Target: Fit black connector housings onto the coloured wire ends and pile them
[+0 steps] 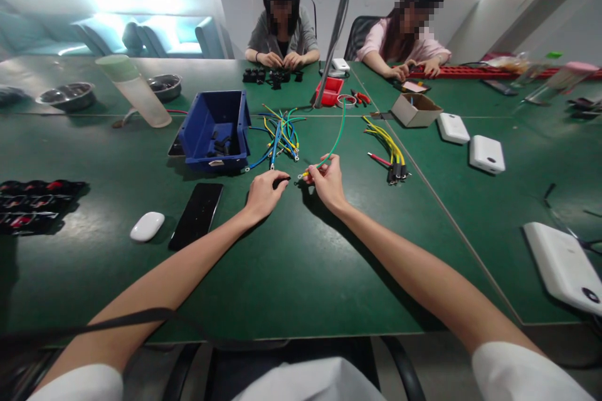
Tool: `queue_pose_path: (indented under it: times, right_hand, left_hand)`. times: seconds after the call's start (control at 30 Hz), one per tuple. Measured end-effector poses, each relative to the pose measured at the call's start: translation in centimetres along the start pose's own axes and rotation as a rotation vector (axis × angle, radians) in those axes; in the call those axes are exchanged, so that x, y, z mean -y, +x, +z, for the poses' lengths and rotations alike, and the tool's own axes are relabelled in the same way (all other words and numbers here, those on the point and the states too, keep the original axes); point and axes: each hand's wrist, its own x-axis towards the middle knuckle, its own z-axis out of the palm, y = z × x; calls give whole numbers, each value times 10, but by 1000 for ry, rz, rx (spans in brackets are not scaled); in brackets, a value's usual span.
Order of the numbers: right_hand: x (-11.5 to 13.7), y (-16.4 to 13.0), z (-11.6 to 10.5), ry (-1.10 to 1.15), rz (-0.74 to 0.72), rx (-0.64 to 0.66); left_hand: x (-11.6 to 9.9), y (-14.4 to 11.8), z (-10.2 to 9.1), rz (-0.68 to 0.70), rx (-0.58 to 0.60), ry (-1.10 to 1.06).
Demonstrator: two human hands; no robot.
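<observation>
My right hand [328, 182] pinches the near end of a green wire [339, 131] that has a yellow sleeve and a ring terminal at its tip. The wire arcs away toward the table's middle. My left hand [264, 193] is closed around a small black part [282, 183], held just left of the wire's terminal. Beyond both hands lies a tangle of blue, green and yellow wires [281, 133]. A blue bin [215, 129] with small black parts inside sits tipped to the left of that tangle.
A bundle of yellow wires with black ends [390, 150] lies right of my hands. A black phone [196, 215] and a white mouse [147, 226] rest at near left. White boxes [486, 153], a cardboard box [416, 109] and a red tray [330, 91] lie farther off. Two people work across the table.
</observation>
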Motion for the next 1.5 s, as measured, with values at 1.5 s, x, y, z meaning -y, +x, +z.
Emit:
queue_pose_path:
  times: [1.5]
  right_hand:
    - [-1, -3, 5, 103, 79, -32]
  left_hand:
    - [-2, -1, 1, 125, 25, 150]
